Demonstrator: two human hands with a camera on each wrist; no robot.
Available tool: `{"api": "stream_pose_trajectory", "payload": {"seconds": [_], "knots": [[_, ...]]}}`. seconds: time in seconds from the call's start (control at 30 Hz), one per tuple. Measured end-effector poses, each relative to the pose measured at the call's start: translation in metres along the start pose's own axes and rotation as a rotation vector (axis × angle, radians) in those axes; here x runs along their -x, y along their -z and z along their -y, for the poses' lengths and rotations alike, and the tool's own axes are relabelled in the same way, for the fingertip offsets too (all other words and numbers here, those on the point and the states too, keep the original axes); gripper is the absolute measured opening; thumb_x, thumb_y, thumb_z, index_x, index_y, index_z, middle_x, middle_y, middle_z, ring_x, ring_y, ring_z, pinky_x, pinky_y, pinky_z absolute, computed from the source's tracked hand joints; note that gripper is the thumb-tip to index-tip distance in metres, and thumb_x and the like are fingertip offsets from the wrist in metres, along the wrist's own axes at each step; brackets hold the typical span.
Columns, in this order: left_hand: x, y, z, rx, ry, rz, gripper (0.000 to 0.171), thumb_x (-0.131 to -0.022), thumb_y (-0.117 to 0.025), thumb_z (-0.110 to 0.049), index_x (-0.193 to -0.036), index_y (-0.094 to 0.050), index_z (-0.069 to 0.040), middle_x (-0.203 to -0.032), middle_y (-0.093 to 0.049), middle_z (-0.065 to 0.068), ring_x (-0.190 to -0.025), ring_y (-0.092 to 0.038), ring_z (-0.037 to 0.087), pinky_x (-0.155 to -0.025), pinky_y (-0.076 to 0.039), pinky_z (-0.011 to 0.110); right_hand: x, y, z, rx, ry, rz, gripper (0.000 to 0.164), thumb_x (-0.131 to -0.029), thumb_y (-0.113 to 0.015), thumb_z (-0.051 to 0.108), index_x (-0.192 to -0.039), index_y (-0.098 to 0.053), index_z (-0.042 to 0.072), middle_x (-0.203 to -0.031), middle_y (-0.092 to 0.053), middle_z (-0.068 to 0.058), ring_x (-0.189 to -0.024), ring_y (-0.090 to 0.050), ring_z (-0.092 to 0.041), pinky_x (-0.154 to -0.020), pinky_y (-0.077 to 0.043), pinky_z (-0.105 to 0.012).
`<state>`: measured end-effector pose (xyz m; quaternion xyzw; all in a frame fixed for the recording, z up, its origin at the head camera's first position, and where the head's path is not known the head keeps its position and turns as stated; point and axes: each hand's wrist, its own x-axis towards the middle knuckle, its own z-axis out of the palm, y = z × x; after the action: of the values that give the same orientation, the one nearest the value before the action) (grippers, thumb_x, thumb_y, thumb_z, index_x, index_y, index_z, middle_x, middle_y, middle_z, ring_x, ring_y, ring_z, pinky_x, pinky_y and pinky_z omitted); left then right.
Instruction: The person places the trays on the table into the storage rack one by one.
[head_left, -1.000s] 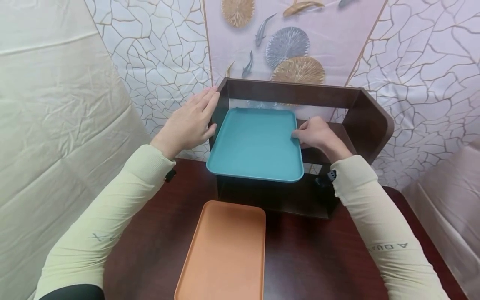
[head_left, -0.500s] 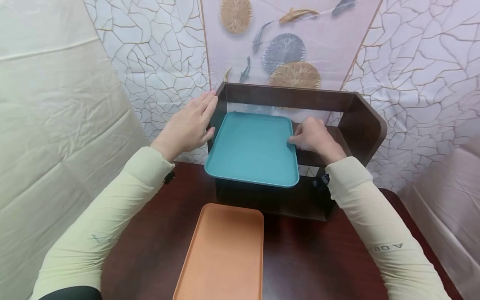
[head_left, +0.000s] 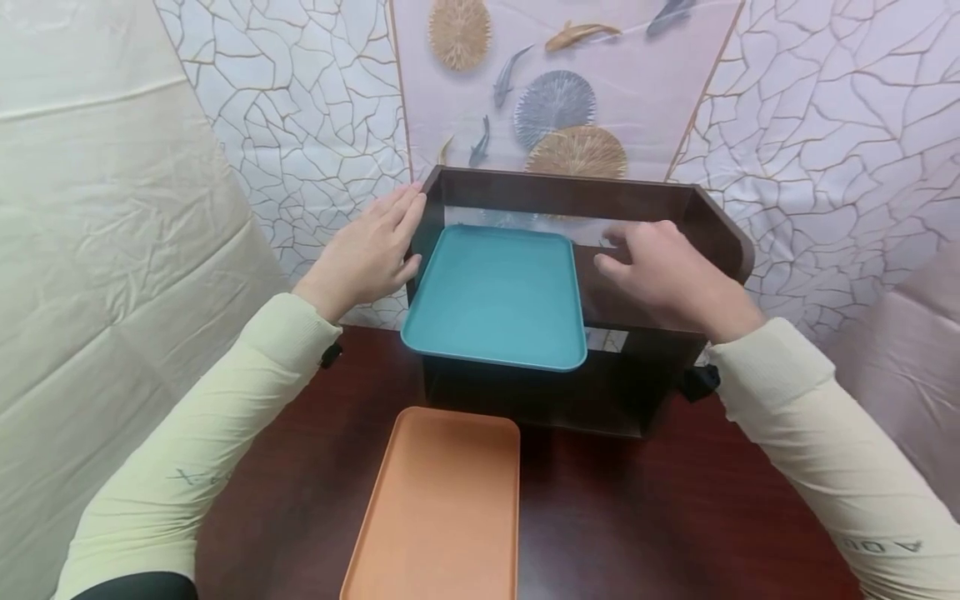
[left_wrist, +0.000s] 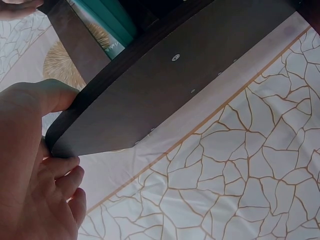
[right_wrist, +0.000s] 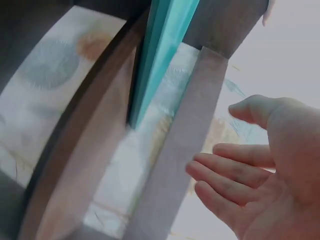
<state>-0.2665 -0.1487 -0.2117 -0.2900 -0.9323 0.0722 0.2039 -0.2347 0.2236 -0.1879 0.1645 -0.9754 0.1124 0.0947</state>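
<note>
A teal tray (head_left: 498, 296) lies on the upper level of a dark brown wooden shelf (head_left: 562, 190), its near edge jutting out over the front. My left hand (head_left: 367, 254) holds the shelf's left side panel (left_wrist: 165, 95); in the left wrist view the thumb is on one face and the fingers are on the other. Apart from the tray, to its right, my right hand (head_left: 663, 271) is held with fingers spread and nothing in it. The right wrist view shows that same hand (right_wrist: 270, 170) beside the shelf's back rail (right_wrist: 185, 130), with the teal tray's edge (right_wrist: 162, 55) farther off.
An orange tray (head_left: 442, 500) lies on the dark red-brown table (head_left: 645, 517) in front of the shelf. Patterned cloth (head_left: 300, 125) hangs behind the shelf, and pale fabric (head_left: 112, 250) hangs at the left. The shelf's right side panel (head_left: 720, 233) stands behind the right hand.
My right hand has let go of the teal tray's right edge and moved away to the right, its fingers opening. The left hand stays on the shelf. The head view has shifted slightly.
</note>
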Motion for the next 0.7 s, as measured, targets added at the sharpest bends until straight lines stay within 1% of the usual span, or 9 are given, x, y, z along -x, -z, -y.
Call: {"api": "stream_pose_trajectory", "payload": {"seconds": [0.1,0.2,0.3,0.4,0.47,0.53,0.7], "knots": [[0.000,-0.001,0.000,0.004,0.003,0.000,0.078,-0.106,-0.055,-0.030,-0.165,-0.019,0.008,-0.176,-0.019,0.023,-0.165,-0.020,0.038,-0.135,-0.021,0.049,0.010,0.011,-0.004,0.067,-0.004,0.019,0.066,-0.108,-0.051,0.038,-0.158,-0.041,-0.006,-0.157,-0.049,-0.033,-0.145,-0.045,-0.053,-0.120,-0.036,-0.069],[0.000,-0.001,0.001,0.005,0.001,0.002,0.079,-0.106,-0.055,-0.030,-0.165,-0.019,0.008,-0.176,-0.019,0.023,-0.165,-0.019,0.038,-0.135,-0.020,0.049,0.022,0.020,-0.013,0.106,-0.011,0.007,0.077,-0.110,-0.045,0.045,-0.164,-0.026,-0.006,-0.166,-0.034,-0.034,-0.151,-0.034,-0.056,-0.125,-0.028,-0.071],[0.000,-0.001,0.001,0.007,0.000,0.004,0.079,-0.106,-0.055,-0.031,-0.165,-0.019,0.008,-0.176,-0.019,0.023,-0.165,-0.018,0.038,-0.136,-0.019,0.049,0.035,0.027,-0.024,0.108,-0.013,-0.018,0.084,-0.110,-0.042,0.050,-0.167,-0.013,-0.004,-0.172,-0.021,-0.032,-0.156,-0.026,-0.055,-0.127,-0.022,-0.070],[-0.001,-0.001,0.001,0.006,0.004,0.012,0.079,-0.107,-0.054,-0.031,-0.165,-0.018,0.007,-0.176,-0.018,0.023,-0.165,-0.017,0.038,-0.135,-0.019,0.049,0.050,0.031,-0.038,0.111,-0.001,-0.042,0.086,-0.111,-0.041,0.051,-0.168,-0.003,-0.001,-0.175,-0.010,-0.029,-0.160,-0.017,-0.053,-0.130,-0.017,-0.068],[-0.001,-0.001,0.001,0.004,0.006,0.016,0.079,-0.107,-0.054,-0.032,-0.165,-0.017,0.007,-0.176,-0.017,0.023,-0.165,-0.018,0.038,-0.135,-0.020,0.050,0.060,0.031,-0.046,0.122,0.010,-0.062,0.085,-0.111,-0.041,0.049,-0.169,0.000,0.001,-0.176,-0.006,-0.027,-0.162,-0.012,-0.051,-0.130,-0.014,-0.069],[-0.001,-0.001,0.001,0.003,0.008,0.019,0.079,-0.107,-0.054,-0.032,-0.166,-0.017,0.007,-0.176,-0.017,0.023,-0.165,-0.018,0.038,-0.135,-0.021,0.051,0.068,0.029,-0.055,0.144,0.028,-0.081,0.084,-0.112,-0.042,0.046,-0.169,0.000,0.001,-0.177,-0.004,-0.026,-0.163,-0.009,-0.049,-0.131,-0.011,-0.068],[-0.001,-0.001,0.001,0.008,0.006,0.020,0.079,-0.107,-0.054,-0.031,-0.165,-0.017,0.007,-0.176,-0.017,0.023,-0.165,-0.018,0.038,-0.135,-0.021,0.052,0.084,0.019,-0.072,0.220,0.079,-0.140,0.082,-0.112,-0.045,0.042,-0.167,-0.009,-0.005,-0.176,-0.006,-0.029,-0.164,-0.007,-0.046,-0.133,-0.009,-0.065]]}}
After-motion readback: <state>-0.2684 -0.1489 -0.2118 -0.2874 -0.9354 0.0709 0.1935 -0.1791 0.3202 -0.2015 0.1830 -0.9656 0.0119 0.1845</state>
